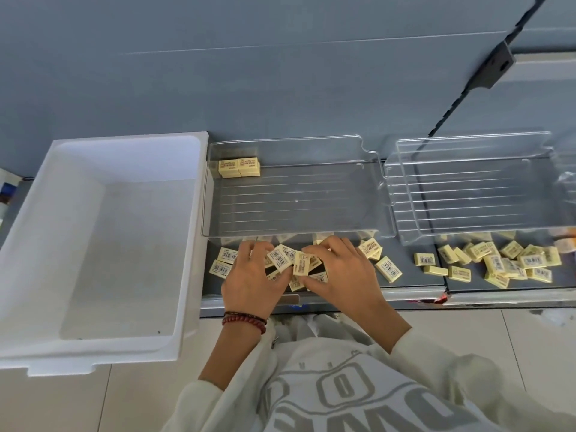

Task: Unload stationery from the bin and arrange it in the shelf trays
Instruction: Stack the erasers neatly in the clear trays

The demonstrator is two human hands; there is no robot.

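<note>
Our left hand (254, 274) and right hand (335, 269) pinch loose erasers (288, 260) together on the shelf (414, 283). The bin (103, 244), at nine o'clock, lies emptied. Next, we judge, the gathered erasers go into the clear tray (293, 198) at twelve o'clock.

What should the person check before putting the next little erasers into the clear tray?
1. White bin unloaded: ok, nothing shows inside.
2. Left tray has room: ok, only a few erasers in its back left corner.
3. Both hands on erasers: ok, left hand and right hand gather a bunch.
4. Grip firm: cannot tell.
5. Erasers facing one way: not ok, jumbled.
6. Right pile sorted: not ok, loose on the shelf.
</note>
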